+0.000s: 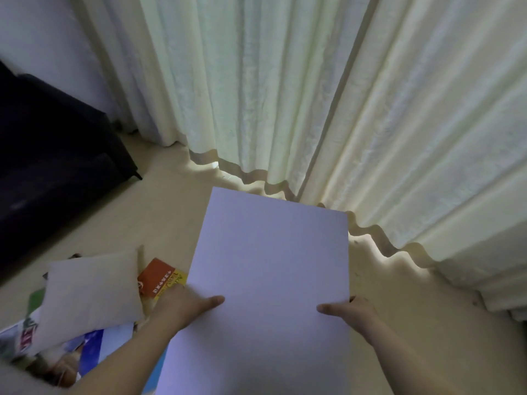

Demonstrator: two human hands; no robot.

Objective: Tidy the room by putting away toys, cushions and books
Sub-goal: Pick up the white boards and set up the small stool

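Note:
A large plain white book (268, 269) is held flat in front of me above the floor. My left hand (188, 305) grips its left edge with the thumb on top. Its right edge is gripped the same way by my right hand (352, 309). On the floor to the left lies a pale cushion (91, 292). An orange and yellow book (159, 277) sits beside the cushion, partly under the white book. More books and magazines (85, 349) lie under and below the cushion.
Pale curtains (313, 95) hang to the beige floor (168, 201) across the back and right. A dark sofa (51, 155) stands at the left.

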